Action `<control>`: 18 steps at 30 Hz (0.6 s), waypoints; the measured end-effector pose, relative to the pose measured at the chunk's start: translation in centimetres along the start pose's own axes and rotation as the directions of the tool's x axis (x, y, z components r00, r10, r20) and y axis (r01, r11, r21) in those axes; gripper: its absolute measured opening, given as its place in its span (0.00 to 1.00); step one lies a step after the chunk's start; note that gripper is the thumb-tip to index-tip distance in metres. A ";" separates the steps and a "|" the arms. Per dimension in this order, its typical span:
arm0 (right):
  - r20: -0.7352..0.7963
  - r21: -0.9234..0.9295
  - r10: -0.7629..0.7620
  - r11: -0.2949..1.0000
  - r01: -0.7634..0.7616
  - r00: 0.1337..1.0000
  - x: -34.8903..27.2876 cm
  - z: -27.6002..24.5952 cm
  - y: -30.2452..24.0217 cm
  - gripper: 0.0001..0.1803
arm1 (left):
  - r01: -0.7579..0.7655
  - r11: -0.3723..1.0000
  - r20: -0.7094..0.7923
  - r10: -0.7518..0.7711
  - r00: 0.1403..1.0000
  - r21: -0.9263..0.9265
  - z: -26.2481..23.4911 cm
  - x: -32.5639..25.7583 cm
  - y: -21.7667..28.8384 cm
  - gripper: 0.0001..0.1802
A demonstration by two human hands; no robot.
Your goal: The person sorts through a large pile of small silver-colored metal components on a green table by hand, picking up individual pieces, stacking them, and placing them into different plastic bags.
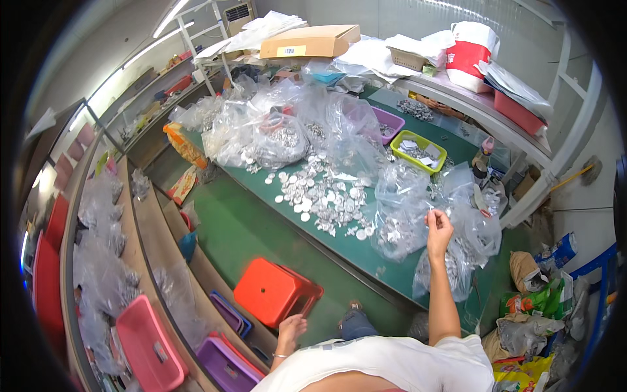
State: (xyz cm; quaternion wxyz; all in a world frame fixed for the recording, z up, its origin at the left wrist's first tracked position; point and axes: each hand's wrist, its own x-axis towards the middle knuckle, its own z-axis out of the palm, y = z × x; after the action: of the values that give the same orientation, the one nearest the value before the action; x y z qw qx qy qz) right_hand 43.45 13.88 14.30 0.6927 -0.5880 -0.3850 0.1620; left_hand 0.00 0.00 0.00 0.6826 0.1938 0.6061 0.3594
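My right hand [439, 232] is raised over the clear plastic bags at the right end of the green table [287, 204]. Its thumb and fingers are pinched together; whatever they hold is too small to make out. Just left of it stands a clear bag of silvery metal pieces [395, 219], and below it lies another clear bag [477, 242]. Loose silvery metal pieces [326, 199] are spread over the middle of the table. My left hand [291, 328] hangs low beside the red stool [271, 291], fingers loosely bent and apart, with nothing visible in it.
Behind the loose pieces large clear bags [281, 134] are heaped, beside a yellow-green basket [418, 151] and a purple basket [386, 123]. A raised shelf [450, 91] runs along the back. Shelving with a pink bin [151, 346] stands left; sacks [532, 320] lie at right.
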 end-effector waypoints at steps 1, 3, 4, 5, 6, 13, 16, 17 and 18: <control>-0.016 -0.014 -0.007 1.000 0.007 1.000 0.6 0.4 0.3 0.07 | 0.038 0.999 -0.031 -0.040 0.999 -0.036 -0.3 -0.5 -1.0 0.13; -0.060 0.189 -0.119 0.974 0.128 0.991 11.0 7.9 1.4 0.07 | -0.046 0.998 -0.070 0.043 0.997 -0.041 1.3 5.7 6.8 0.12; -0.025 0.121 -0.044 0.992 0.047 0.999 12.1 9.6 4.5 0.07 | 0.028 0.999 -0.139 -0.033 0.990 -0.040 0.3 4.6 5.3 0.12; -0.085 0.120 -0.158 0.979 0.167 0.984 18.8 12.3 5.1 0.07 | -0.013 0.999 -0.129 0.007 0.992 -0.049 2.8 7.6 7.6 0.12; -0.078 0.130 -0.193 0.971 0.202 0.978 23.8 13.5 8.4 0.08 | 0.000 0.999 -0.131 -0.006 0.991 -0.041 3.7 8.6 7.5 0.11; 0.115 -0.026 0.385 0.922 -0.385 0.916 34.1 23.3 18.0 0.13 | 0.075 0.996 -0.182 -0.081 0.980 -0.039 4.9 13.5 13.8 0.10; 0.343 -0.073 0.285 0.958 -0.278 0.895 30.4 24.0 13.1 0.11 | 0.092 0.994 -0.148 -0.100 0.984 -0.058 4.3 16.5 15.1 0.07; 0.419 -0.090 0.228 0.974 -0.210 0.879 28.2 23.8 12.3 0.10 | 0.075 0.997 -0.137 -0.077 0.988 -0.017 5.4 17.4 16.9 0.08; 0.522 -0.142 0.198 0.979 -0.144 0.830 25.7 23.5 10.2 0.10 | 0.098 0.995 -0.031 -0.097 0.995 0.035 4.1 19.6 16.9 0.10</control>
State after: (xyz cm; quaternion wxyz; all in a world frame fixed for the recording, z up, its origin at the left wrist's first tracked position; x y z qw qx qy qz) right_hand 45.50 50.12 13.78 0.5117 -0.5847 -0.5154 0.3614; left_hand -0.19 26.22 -0.87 0.6866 0.1712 0.6314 0.3172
